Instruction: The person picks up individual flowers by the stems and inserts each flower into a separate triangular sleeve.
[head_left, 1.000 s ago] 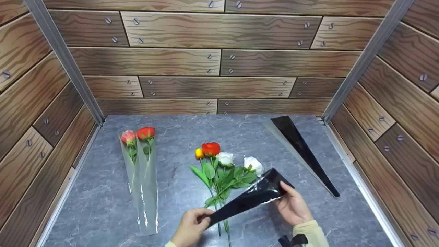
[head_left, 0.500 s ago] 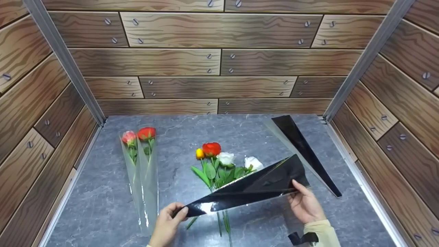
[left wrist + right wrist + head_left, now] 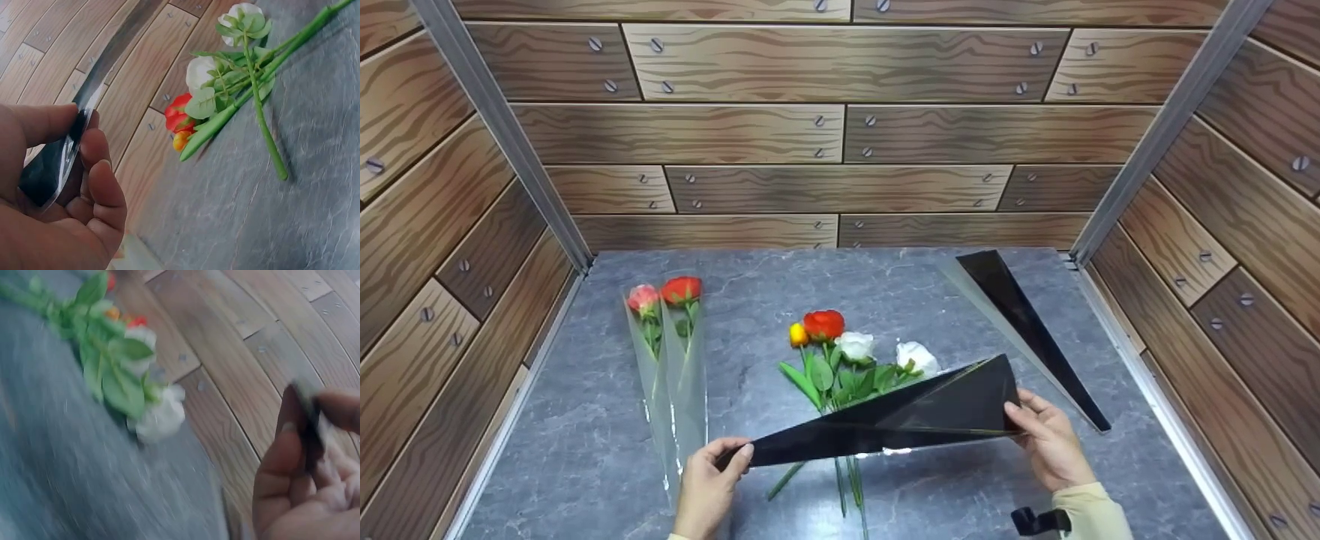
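Observation:
A black, cone-shaped flower sleeve [image 3: 885, 421] with a clear edge is held up over the loose flowers in the head view. My left hand [image 3: 706, 480] pinches its narrow end between thumb and fingers; the left wrist view shows this tip [image 3: 48, 174] in the hand. At the wide end, my right hand [image 3: 1054, 444] pinches the lower corner. Behind the sleeve lie a red flower [image 3: 824, 324], a yellow tulip [image 3: 799, 335] and two white roses, one on the left [image 3: 855, 346] and one on the right [image 3: 916, 358]. Their stems pass beneath the sleeve.
On the left of the grey table [image 3: 750, 300], a pink flower [image 3: 643, 298] and a red one [image 3: 682, 289] lie in clear sleeves. Another black sleeve [image 3: 1027, 330] lies flat at the back right. Wood-patterned walls [image 3: 840, 135] stand around the back and sides.
Both hands have moved apart, the left hand leftward and the right hand rightward. The sleeve has turned closer to level and shows more of its broad side. The flowers have stayed put.

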{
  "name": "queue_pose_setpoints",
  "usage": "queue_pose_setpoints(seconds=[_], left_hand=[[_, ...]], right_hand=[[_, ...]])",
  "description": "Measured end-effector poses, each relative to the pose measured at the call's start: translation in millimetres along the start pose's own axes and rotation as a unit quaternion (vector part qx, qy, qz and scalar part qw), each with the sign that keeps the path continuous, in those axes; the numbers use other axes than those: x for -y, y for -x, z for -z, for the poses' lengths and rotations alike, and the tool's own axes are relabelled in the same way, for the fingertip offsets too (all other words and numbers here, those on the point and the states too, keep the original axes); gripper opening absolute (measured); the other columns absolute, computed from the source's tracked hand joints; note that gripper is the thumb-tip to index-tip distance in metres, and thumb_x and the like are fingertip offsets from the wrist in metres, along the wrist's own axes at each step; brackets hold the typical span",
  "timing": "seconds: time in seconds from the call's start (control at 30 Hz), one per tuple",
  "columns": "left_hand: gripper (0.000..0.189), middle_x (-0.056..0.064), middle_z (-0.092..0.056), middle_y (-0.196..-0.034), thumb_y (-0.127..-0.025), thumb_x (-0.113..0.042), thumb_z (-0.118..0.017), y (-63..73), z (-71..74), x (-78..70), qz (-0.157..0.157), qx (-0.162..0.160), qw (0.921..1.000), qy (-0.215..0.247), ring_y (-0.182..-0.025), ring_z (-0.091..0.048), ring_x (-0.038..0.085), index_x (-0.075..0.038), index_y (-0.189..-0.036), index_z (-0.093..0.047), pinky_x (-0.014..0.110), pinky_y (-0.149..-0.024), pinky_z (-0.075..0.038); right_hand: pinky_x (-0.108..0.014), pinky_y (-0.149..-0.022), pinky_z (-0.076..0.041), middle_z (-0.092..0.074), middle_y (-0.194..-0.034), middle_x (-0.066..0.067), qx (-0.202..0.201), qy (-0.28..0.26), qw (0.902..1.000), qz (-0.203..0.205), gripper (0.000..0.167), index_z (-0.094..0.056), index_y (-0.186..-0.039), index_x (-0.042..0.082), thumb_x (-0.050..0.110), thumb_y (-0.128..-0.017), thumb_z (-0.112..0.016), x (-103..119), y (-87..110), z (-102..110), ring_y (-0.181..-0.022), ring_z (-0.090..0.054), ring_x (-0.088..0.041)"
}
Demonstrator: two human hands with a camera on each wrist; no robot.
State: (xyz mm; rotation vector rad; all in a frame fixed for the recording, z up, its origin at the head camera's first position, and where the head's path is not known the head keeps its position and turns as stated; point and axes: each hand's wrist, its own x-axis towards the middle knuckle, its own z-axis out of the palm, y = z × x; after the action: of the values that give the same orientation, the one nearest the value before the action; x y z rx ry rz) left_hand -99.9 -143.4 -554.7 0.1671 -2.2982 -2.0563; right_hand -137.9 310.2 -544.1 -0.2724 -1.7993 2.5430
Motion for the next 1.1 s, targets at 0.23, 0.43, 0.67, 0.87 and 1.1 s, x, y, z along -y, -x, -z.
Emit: queue_pose_setpoints(seconds=[0.23,0.43,0.67,0.87,1.1], left_hand=[[0.014,0.01,-0.064,-0.077,-0.091,-0.007,-0.065,0.0,4.2,-2.0,-0.007,-0.019,0.9995,-0.026,-0.067,-0.057,0.01,0.006,-0.096,-0.067,0.02,-0.062,-0.047],[0.017,0.006,-0.063,-0.076,-0.091,-0.012,-0.066,-5.2,7.5,14.5,-0.007,-0.02,0.9996,-0.016,-0.068,-0.057,0.01,0.004,-0.096,-0.067,0.02,-0.061,-0.046],[0.018,0.005,-0.063,-0.074,-0.091,-0.012,-0.066,-3.1,7.7,10.6,-0.017,-0.014,0.9998,-0.002,-0.067,-0.057,0.01,0.005,-0.096,-0.067,0.02,-0.06,-0.046],[0.014,0.003,-0.062,-0.072,-0.091,-0.01,-0.065,-2.6,10.0,11.4,-0.046,-0.008,0.9989,-0.011,-0.064,-0.056,0.007,0.004,-0.094,-0.068,0.02,-0.059,-0.047],[0.008,0.003,-0.065,-0.074,-0.09,-0.004,-0.065,0.8,15.5,13.3,-0.089,-0.023,0.9958,0.003,-0.063,-0.057,0.006,0.002,-0.092,-0.069,0.02,-0.058,-0.049]], right_hand=[[-0.028,-0.067,-0.055,-0.07,-0.087,-0.011,-0.009,0.064,0.9977,0.022,0.014,-0.062,-0.101,-0.007,-0.011,-0.088,-0.059,4.0,-0.1,0.3,-0.074,-0.067,-0.015],[-0.027,-0.063,-0.055,-0.069,-0.079,-0.012,0.001,0.069,0.9965,0.046,0.005,-0.062,-0.091,-0.011,-0.012,-0.087,-0.059,3.2,-2.1,0.8,-0.068,-0.066,-0.015],[-0.026,-0.063,-0.055,-0.069,-0.077,-0.01,-0.008,0.087,0.9955,0.038,0.005,-0.063,-0.085,-0.007,-0.009,-0.089,-0.059,3.1,-2.8,1.7,-0.067,-0.066,-0.014],[-0.028,-0.063,-0.055,-0.07,-0.076,-0.012,-0.004,0.113,0.993,0.035,0.008,-0.061,-0.084,-0.006,-0.002,-0.091,-0.061,5.6,-3.7,-0.3,-0.066,-0.068,-0.017],[-0.028,-0.068,-0.055,-0.071,-0.081,-0.012,0.031,0.152,0.9871,0.041,0.008,-0.062,-0.096,-0.01,-0.003,-0.092,-0.058,8.3,-1.8,-1.4,-0.071,-0.069,-0.017]])
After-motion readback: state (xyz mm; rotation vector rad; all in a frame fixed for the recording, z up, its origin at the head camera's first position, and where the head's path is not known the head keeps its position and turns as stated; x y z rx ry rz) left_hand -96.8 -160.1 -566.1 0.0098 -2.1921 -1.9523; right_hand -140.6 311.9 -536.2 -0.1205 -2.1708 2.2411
